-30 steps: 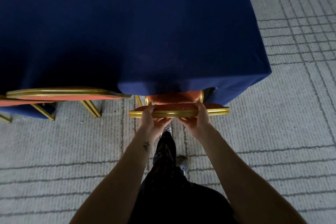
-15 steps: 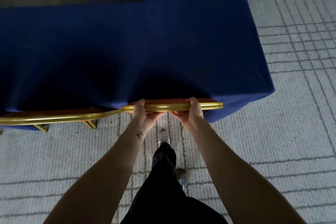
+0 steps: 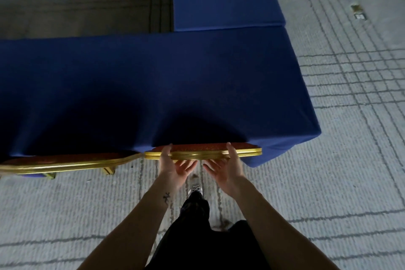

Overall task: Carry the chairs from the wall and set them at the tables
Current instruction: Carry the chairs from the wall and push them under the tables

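Loose hold on chair at blue-draped surface.
Hooks thumbs of left grip and right grip over gold top rail; spreads fingers slack beneath, clasping nothing. Rest of chair hidden under cloth, second chair just left.

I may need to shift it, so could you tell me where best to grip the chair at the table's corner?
Grip the chair by its gold top rail from the floor side; the tablecloth covers everything below it.
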The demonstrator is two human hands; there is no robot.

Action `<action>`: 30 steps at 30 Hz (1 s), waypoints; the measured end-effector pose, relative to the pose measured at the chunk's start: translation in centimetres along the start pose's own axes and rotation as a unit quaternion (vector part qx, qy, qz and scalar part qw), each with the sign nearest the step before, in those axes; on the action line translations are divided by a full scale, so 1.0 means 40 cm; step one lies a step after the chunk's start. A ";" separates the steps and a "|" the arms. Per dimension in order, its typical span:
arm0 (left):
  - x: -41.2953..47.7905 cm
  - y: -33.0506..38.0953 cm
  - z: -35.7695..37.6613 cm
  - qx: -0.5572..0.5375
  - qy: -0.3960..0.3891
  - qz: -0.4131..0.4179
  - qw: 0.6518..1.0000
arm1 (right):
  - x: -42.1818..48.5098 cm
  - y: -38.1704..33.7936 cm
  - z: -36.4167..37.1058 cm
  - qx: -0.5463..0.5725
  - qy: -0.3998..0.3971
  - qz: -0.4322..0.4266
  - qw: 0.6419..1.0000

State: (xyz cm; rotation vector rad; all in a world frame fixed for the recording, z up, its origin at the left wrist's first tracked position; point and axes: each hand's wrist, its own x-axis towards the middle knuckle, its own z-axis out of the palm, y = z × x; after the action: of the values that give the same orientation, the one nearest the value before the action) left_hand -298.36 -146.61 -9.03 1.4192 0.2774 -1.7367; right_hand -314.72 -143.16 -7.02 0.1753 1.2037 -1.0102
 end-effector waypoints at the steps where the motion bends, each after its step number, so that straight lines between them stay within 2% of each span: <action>1: -0.010 -0.006 -0.007 0.002 -0.004 0.002 1.000 | -0.010 0.006 -0.004 0.003 -0.014 0.008 1.000; 4: -0.076 -0.059 -0.022 0.014 -0.036 0.019 0.999 | -0.074 0.008 -0.030 -0.049 -0.058 0.022 0.997; 8: -0.210 -0.142 -0.071 0.014 -0.044 0.084 0.995 | -0.163 0.013 -0.069 -0.133 -0.151 0.045 0.979; 16: -0.456 -0.263 -0.276 -0.116 -0.025 0.194 0.974 | -0.323 0.108 -0.096 -0.212 -0.240 0.085 0.944; 20: -0.580 -0.283 -0.424 -0.167 -0.007 0.244 0.955 | -0.414 0.232 -0.051 -0.252 -0.271 0.102 0.923; 25: -0.724 -0.308 -0.627 -0.220 0.029 0.303 0.927 | -0.542 0.418 0.008 -0.323 -0.338 0.128 0.875; 30: -0.872 -0.352 -0.900 -0.282 0.058 0.351 0.891 | -0.705 0.678 0.059 -0.382 -0.395 0.149 0.822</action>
State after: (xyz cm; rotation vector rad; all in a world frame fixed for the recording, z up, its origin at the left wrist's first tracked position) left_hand -283.82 -98.72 5.25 1.0061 0.2596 -0.8760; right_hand -293.51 -113.37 7.08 -0.6294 0.6822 -0.1921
